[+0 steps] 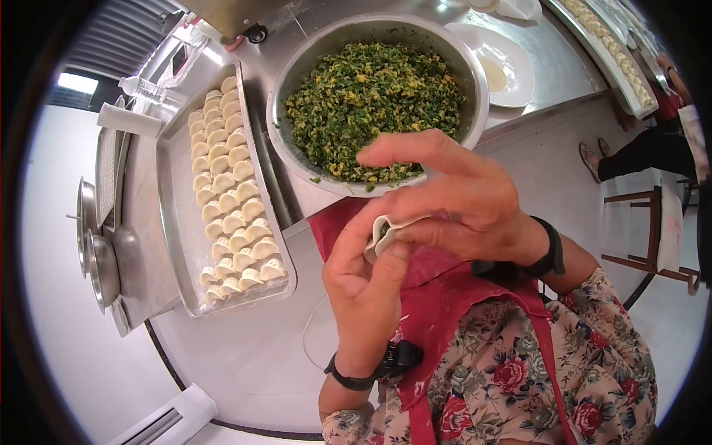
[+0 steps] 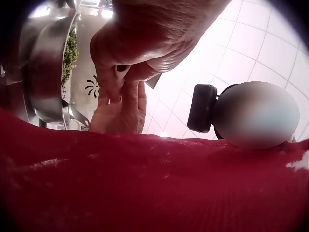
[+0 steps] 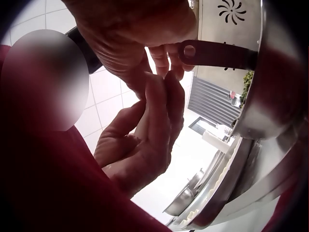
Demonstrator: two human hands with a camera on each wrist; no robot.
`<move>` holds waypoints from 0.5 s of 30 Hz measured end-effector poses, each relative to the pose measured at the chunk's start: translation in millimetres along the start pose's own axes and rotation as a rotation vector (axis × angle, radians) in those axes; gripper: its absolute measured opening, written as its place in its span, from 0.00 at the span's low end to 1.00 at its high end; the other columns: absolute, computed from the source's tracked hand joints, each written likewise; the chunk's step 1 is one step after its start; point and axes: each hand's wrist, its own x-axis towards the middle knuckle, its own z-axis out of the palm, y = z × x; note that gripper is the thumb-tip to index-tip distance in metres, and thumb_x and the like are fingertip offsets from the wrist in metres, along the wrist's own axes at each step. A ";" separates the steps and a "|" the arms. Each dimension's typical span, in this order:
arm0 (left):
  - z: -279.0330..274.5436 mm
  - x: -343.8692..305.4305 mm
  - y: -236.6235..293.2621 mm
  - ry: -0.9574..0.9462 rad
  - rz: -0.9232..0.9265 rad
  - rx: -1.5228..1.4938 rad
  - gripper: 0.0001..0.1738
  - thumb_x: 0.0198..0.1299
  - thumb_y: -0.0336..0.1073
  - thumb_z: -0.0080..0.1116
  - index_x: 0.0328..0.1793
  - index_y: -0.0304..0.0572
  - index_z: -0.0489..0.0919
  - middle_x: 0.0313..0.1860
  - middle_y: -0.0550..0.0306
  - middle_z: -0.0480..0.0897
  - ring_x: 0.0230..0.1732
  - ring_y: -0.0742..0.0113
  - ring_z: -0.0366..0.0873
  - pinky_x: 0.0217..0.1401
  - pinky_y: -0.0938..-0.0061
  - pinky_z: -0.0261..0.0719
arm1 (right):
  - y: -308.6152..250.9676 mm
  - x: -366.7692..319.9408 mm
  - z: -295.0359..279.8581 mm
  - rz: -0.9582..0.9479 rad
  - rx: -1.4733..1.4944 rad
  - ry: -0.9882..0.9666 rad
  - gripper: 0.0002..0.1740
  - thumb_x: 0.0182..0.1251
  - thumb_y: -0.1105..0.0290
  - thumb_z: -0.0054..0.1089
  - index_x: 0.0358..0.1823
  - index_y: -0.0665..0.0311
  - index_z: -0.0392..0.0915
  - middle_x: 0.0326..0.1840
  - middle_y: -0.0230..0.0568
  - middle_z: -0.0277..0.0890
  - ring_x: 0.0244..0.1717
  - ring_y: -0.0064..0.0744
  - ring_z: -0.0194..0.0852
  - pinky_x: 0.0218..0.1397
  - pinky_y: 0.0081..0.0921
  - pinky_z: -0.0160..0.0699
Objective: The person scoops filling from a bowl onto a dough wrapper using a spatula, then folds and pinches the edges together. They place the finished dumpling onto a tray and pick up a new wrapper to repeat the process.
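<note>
In the head view, a partly folded dumpling (image 1: 377, 228) is held between both hands, with green filling showing in its opening. My left hand (image 1: 363, 278) curls round it, thumb and index finger at its edge. From the other side my right hand (image 1: 475, 196) pinches the wrapper, its index finger lifted towards the bowl. Directly beyond stands a big steel bowl (image 1: 478, 89) of chopped green and yellow filling (image 1: 371, 96). In the right wrist view, a dark flat handle (image 3: 219, 54) with a hole in its end overlaps the right fingers. Both wrist views mostly hide the dumpling.
Left of the bowl, a metal tray (image 1: 178, 200) bears rows of folded dumplings (image 1: 233, 196). A white plate (image 1: 519, 78) with a pale round wrapper (image 1: 492, 73) lies to the bowl's right. Farther right are another long tray (image 1: 608, 52), a chair (image 1: 656, 230) and part of another person (image 1: 653, 152).
</note>
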 end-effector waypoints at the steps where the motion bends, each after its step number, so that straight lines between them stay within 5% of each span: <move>1: -0.1 0.0 0.5 -0.006 -0.008 0.001 0.21 0.57 0.23 0.50 0.59 0.29 0.68 0.55 0.49 0.74 0.56 0.67 0.71 0.60 0.74 0.67 | -1.3 0.6 0.8 0.034 0.034 0.024 0.10 0.46 0.71 0.66 0.28 0.67 0.76 0.50 0.54 0.72 0.49 0.45 0.72 0.49 0.33 0.71; 7: 4.9 0.0 4.3 0.006 -0.068 -0.020 0.25 0.55 0.22 0.50 0.61 0.28 0.64 0.55 0.48 0.72 0.56 0.66 0.71 0.58 0.74 0.69 | 3.5 -3.3 -6.6 -0.035 0.032 -0.088 0.11 0.47 0.72 0.67 0.32 0.66 0.77 0.50 0.54 0.72 0.50 0.45 0.72 0.49 0.32 0.72; 15: 3.8 1.4 -0.6 0.069 -0.093 -0.234 0.26 0.56 0.25 0.54 0.61 0.27 0.63 0.55 0.47 0.72 0.51 0.66 0.74 0.53 0.73 0.75 | 4.1 -4.7 2.6 -0.027 0.005 0.019 0.10 0.45 0.74 0.67 0.29 0.66 0.76 0.50 0.54 0.72 0.48 0.45 0.73 0.48 0.31 0.72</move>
